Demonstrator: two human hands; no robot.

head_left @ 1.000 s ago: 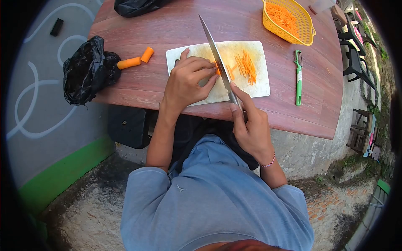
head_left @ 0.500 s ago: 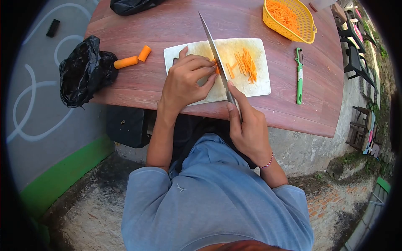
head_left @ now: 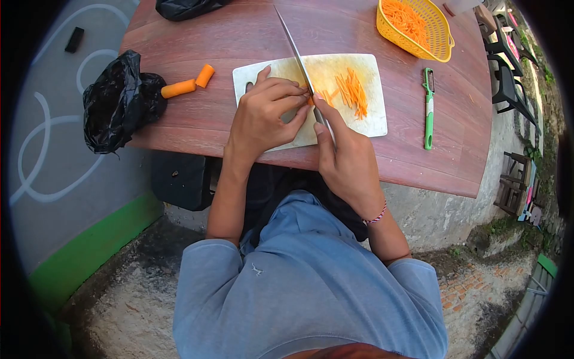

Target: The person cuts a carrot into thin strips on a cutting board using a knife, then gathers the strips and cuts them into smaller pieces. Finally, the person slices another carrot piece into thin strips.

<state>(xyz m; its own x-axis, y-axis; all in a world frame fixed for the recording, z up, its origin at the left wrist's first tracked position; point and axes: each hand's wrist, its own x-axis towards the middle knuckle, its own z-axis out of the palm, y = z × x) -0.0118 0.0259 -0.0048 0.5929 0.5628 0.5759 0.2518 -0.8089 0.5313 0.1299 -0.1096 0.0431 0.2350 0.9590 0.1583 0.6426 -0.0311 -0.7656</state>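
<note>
A large knife [head_left: 294, 46] is gripped in my right hand [head_left: 350, 158], its blade pointing up and to the left across a white cutting board [head_left: 372, 90]. My left hand [head_left: 266, 113] rests on the board's left part, fingers bent against a small carrot piece [head_left: 310, 100] beside the blade, mostly hidden by the fingertips. Right of the knife lies a pile of thin carrot sticks [head_left: 353, 94]. Two peeled carrot chunks [head_left: 179, 88] sit on the table, left of the board.
A yellow basket [head_left: 442, 45] of shredded carrot [head_left: 405, 21] stands at the back right of the wooden table [head_left: 197, 131]. A green peeler [head_left: 429, 113] lies right of the board. Black plastic bags [head_left: 122, 102] are at the left edge and far edge. Dark chairs [head_left: 508, 90] stand beyond.
The knife and my right hand have shifted left and slightly up, bringing the blade closer to my left fingertips. My left hand has hardly moved.
</note>
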